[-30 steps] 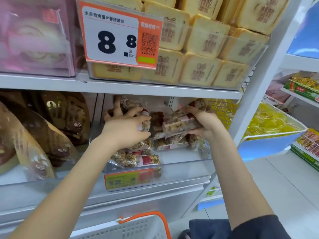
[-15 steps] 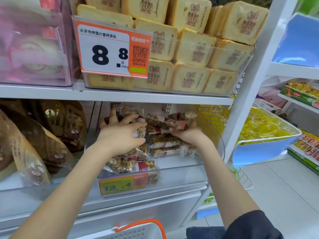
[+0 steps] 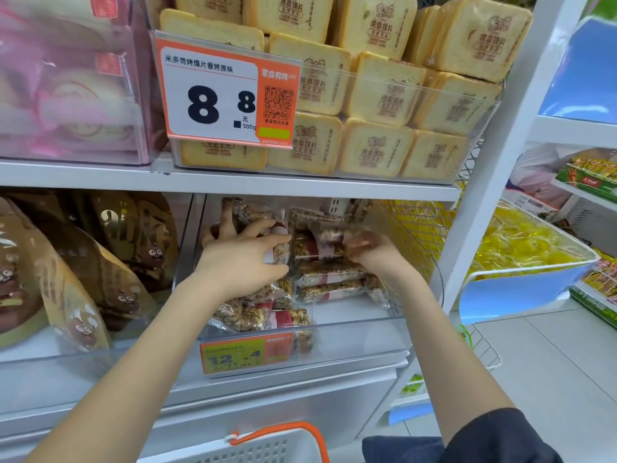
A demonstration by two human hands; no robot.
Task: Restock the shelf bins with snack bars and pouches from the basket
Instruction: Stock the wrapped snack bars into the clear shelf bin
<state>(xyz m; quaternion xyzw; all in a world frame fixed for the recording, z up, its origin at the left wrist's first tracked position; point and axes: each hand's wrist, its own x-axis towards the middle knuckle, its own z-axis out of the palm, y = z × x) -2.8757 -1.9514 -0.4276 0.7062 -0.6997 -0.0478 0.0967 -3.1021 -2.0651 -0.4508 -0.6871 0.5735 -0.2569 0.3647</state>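
Note:
Clear-wrapped nut snack bars (image 3: 329, 274) with red-and-white labels are stacked inside a clear shelf bin (image 3: 360, 339) on the lower shelf. My left hand (image 3: 240, 259) reaches into the bin, its fingers spread across the left pile of bars and pressing on it. My right hand (image 3: 374, 253) is at the right stack with its fingers curled onto the topmost snack bar (image 3: 320, 247); the fingertips are blurred. The white basket (image 3: 267, 446) with an orange handle shows at the bottom edge, its contents out of view.
An orange price tag (image 3: 247, 352) hangs on the bin's front. Brown pouches (image 3: 100, 262) fill the bin to the left. Toast-shaped packs (image 3: 377, 91) sit in the bin above, close over my hands. A white shelf post (image 3: 494, 182) stands right, with a blue tub (image 3: 521, 289) beyond.
My right hand has brought its bar down from mid-air onto the right stack in the bin. My left hand stays spread on the left pile. The view has tilted down a little.

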